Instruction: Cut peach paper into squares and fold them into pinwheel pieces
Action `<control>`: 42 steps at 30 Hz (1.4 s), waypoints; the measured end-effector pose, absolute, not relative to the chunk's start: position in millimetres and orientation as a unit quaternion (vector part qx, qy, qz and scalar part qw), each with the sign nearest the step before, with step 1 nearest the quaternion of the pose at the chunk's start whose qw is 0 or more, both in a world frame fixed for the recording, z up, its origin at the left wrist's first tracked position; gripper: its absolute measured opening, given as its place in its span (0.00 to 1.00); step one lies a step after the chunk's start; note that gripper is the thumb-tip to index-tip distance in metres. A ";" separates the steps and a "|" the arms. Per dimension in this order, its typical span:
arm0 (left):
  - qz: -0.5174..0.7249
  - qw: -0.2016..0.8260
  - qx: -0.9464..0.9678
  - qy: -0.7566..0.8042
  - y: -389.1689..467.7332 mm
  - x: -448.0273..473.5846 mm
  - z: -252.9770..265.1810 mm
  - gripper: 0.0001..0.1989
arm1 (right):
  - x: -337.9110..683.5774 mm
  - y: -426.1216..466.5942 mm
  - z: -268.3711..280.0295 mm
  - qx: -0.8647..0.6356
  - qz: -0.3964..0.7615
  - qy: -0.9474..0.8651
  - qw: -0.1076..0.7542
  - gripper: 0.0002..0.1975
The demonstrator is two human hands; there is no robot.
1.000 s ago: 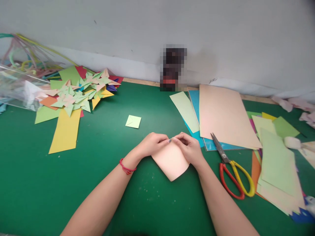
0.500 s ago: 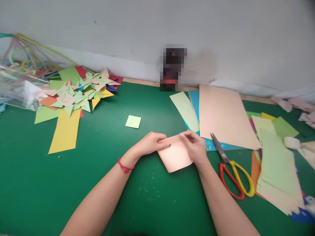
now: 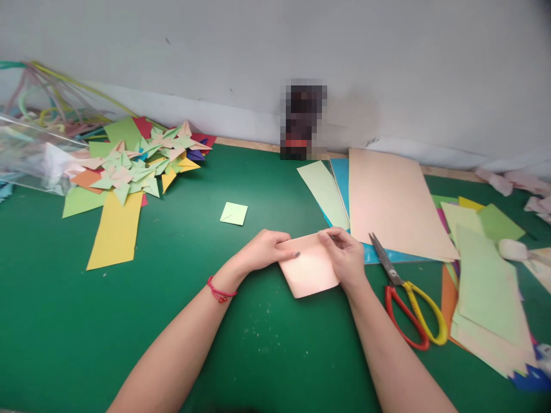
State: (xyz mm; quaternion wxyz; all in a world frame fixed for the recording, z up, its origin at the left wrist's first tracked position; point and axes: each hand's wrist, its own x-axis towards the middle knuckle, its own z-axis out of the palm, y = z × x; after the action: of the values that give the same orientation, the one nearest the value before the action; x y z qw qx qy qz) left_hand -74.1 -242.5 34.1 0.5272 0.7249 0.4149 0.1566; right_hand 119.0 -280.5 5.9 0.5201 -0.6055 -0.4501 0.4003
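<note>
Between my hands is a pale pink piece of paper (image 3: 309, 267), bent over near its bottom edge. My left hand (image 3: 267, 250) pinches its left edge, with the thumb lying on top. At the upper right, my right hand (image 3: 345, 255) grips the same paper by its corner with thumb and fingers. The fingers behind the sheet are hidden. A small folded light green paper square (image 3: 234, 213) lies on the green table (image 3: 181, 321) beyond my left hand. Scissors (image 3: 395, 277) with one red and one yellow handle rest to the right of my right forearm.
Folded paper stars (image 3: 129, 172) are piled at the back left beside a clear plastic bag (image 3: 34, 155). A yellow strip (image 3: 114, 232) lies in front. Large pink sheets (image 3: 394, 201) sit on a blue folder at the back right. Green sheets (image 3: 486, 287) are stacked at the far right.
My right hand has shifted slightly right along with the pink paper, which is tilted a little differently. Both hands keep their hold.
</note>
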 end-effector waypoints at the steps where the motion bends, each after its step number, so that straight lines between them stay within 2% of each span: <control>1: 0.161 0.529 0.719 0.421 -242.8 -73.6 33.8 0.20 | 119.1 -280.3 5.3 -0.605 0.403 -0.443 0.525 0.10; 7: 0.202 0.545 0.683 0.443 -243.7 -71.4 32.1 0.21 | 119.9 -279.3 4.1 -0.607 0.396 -0.418 0.547 0.09; 13: 0.235 0.579 0.645 0.440 -243.9 -70.1 27.6 0.16 | 121.6 -278.3 5.1 -0.629 0.362 -0.399 0.560 0.11; 23: 0.275 0.611 0.610 0.424 -244.8 -67.6 23.6 0.13 | 120.5 -276.6 3.8 -0.645 0.320 -0.389 0.574 0.12; 30: 0.278 0.553 0.624 0.477 -246.3 -65.9 20.6 0.15 | 118.8 -276.5 3.2 -0.642 0.326 -0.376 0.584 0.12; 36: 0.282 0.589 0.606 0.454 -246.6 -64.2 19.9 0.14 | 120.5 -275.4 3.3 -0.638 0.333 -0.373 0.586 0.13; 42: 0.232 0.577 0.648 0.439 -246.4 -65.5 22.9 0.19 | 119.4 -275.9 2.1 -0.636 0.339 -0.379 0.581 0.13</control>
State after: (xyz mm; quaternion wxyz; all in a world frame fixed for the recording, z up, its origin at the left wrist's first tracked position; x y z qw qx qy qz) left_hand -65.5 -246.4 22.9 0.5769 0.6484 0.4391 0.2321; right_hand 119.4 -275.9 2.1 0.5810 -0.6356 -0.3786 0.3392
